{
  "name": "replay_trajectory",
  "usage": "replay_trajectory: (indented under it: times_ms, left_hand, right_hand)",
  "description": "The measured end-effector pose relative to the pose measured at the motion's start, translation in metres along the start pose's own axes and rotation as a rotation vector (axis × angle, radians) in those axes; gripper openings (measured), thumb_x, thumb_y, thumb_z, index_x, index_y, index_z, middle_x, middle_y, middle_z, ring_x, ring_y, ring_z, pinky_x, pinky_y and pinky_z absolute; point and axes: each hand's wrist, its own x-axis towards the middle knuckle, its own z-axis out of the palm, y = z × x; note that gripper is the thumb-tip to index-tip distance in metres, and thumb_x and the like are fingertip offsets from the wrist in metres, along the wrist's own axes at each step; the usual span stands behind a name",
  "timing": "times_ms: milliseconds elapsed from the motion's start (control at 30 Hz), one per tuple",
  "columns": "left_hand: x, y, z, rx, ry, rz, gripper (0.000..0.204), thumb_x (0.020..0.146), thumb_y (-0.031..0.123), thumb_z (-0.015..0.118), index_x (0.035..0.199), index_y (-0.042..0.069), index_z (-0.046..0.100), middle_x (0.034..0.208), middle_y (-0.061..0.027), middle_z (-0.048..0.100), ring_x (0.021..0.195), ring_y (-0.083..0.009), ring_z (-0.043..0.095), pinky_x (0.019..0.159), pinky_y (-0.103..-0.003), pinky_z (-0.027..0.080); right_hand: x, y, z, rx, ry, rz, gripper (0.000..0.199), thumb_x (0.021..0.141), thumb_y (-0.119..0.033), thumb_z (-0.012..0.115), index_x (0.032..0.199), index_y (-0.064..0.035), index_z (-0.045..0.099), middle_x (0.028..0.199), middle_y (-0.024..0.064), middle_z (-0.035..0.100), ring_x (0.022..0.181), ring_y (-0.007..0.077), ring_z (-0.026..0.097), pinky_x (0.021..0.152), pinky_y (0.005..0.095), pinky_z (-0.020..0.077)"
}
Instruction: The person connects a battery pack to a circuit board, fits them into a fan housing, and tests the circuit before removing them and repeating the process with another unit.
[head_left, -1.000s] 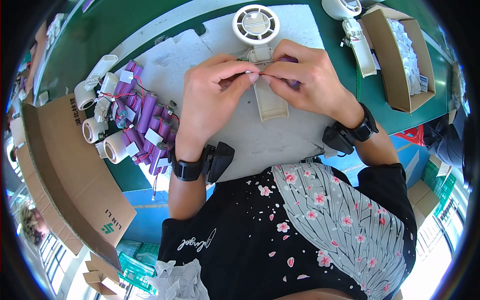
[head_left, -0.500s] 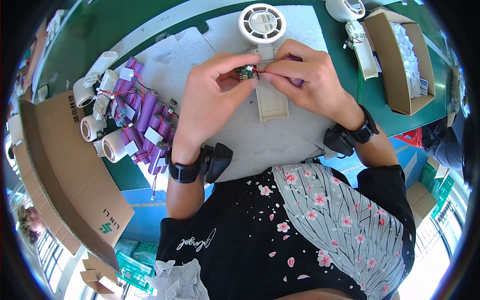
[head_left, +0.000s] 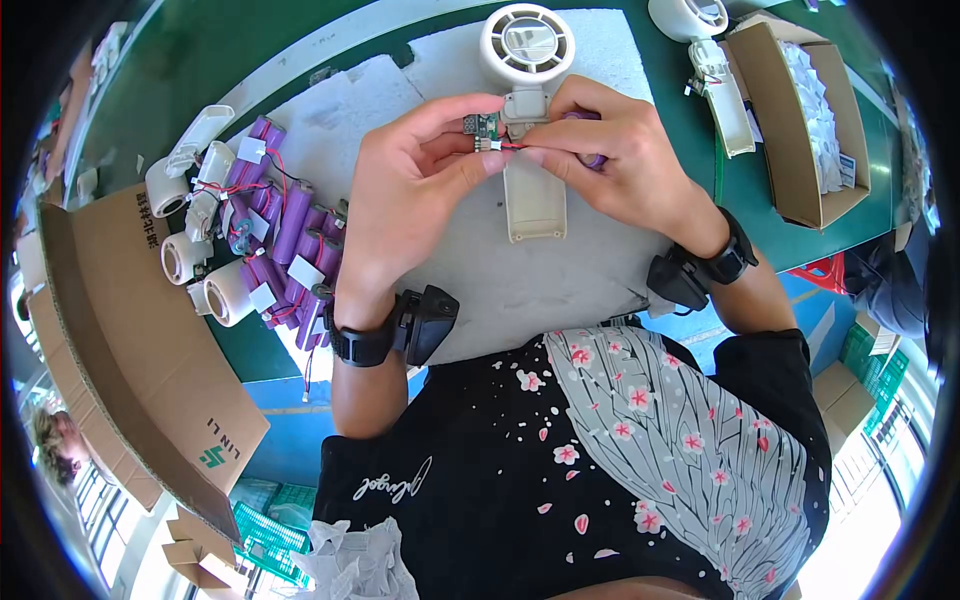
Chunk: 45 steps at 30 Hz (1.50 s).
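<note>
My left hand (head_left: pixel 420 205) pinches a small green circuit board (head_left: pixel 481 127) between thumb and forefinger. My right hand (head_left: pixel 625 160) holds a purple battery cell (head_left: pixel 590 158) in the palm and pinches the red wire (head_left: pixel 512 146) that runs to the board. Both hands hover over a white hand-held fan (head_left: pixel 530 110) lying on a grey foam pad (head_left: pixel 590 270); its round head points away from me and its open handle shell lies below my fingers.
A heap of purple battery cells (head_left: pixel 285 235) with wires lies left of the pad beside white fan parts (head_left: pixel 195 210). A flattened cardboard box (head_left: pixel 120 340) sits at far left. Another white fan (head_left: pixel 715 60) and a cardboard box of white parts (head_left: pixel 800 120) stand at right.
Both hands have shifted slightly toward the fan head. The small circuit board, earlier hidden between the fingertips, now shows at my left fingertips.
</note>
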Motion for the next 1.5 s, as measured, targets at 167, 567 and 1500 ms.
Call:
replay_trajectory:
  times_ms: [167, 567, 1500]
  left_hand:
    - [0.001, 0.000, 0.000, -0.077, -0.016, 0.020, 0.038, 0.085, -0.005, 0.068, 0.121, 0.002, 0.061, 0.096, -0.0078, 0.070, 0.090, -0.0112, 0.065, 0.082, -0.025, 0.053]
    - [0.003, -0.001, -0.003, -0.062, 0.012, 0.011, 0.036, 0.082, -0.005, 0.071, 0.116, -0.001, 0.060, 0.099, -0.0109, 0.070, 0.092, -0.0137, 0.067, 0.083, -0.026, 0.054]
    - [0.008, -0.010, -0.003, -0.153, 0.042, -0.032, 0.034, 0.081, -0.003, 0.074, 0.110, 0.000, 0.056, 0.098, -0.0137, 0.071, 0.089, -0.0141, 0.066, 0.079, -0.025, 0.053]
  right_hand:
    - [-0.001, 0.001, 0.000, -0.008, 0.021, -0.010, 0.013, 0.077, -0.004, 0.076, 0.090, -0.0036, 0.074, 0.079, 0.0060, 0.055, 0.060, 0.0166, 0.053, 0.051, 0.0283, 0.0414]
    - [-0.001, 0.001, 0.001, -0.053, 0.067, -0.030, 0.013, 0.077, -0.005, 0.076, 0.090, -0.0041, 0.074, 0.079, 0.0061, 0.055, 0.060, 0.0169, 0.054, 0.052, 0.0278, 0.0430]
    - [-0.002, 0.005, 0.002, -0.035, 0.103, -0.025, 0.019, 0.077, -0.004, 0.076, 0.095, -0.0068, 0.075, 0.079, 0.0061, 0.056, 0.061, 0.0174, 0.054, 0.051, 0.0279, 0.0434]
